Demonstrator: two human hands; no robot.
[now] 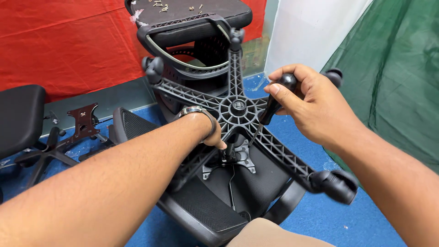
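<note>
- Your right hand (311, 103) is gripping the black handle of a screwdriver (274, 103), fingers wrapped round the top of it, thumb pressing along the side.
- The screwdriver is tilting down and to the left, its thin shaft passing between two spokes of the chair base (238, 107) toward the metal plate (238, 158) underneath.
- Your left hand (212, 137) is reaching in under the hub of the chair base, wrist turned away from you; the fingers are hiding behind the wrist and the spokes, so you cannot tell whether they are holding anything or resting loose.
- A watch (196, 112) is sitting on your left wrist.
- The chair is lying upside down on the blue floor (356, 219), with the five-spoke chair base pointing up and the black mesh seat (201, 206) facing you below it.
- A wheel (336, 185) is sticking out at the near right spoke end, another wheel (153, 68) at the far left one.
- Your knee (274, 235) is touching the near edge of the seat.
- A second seat (192, 18) is standing behind the chair base, with small loose screws (161, 6) lying on top.
- At the left, another chair base (43, 153) and a dark bracket (84, 121) are lying on the floor, next to a black cushion (18, 119).
- A red cloth (64, 41) is hanging behind, a green cloth (393, 82) at the right.
</note>
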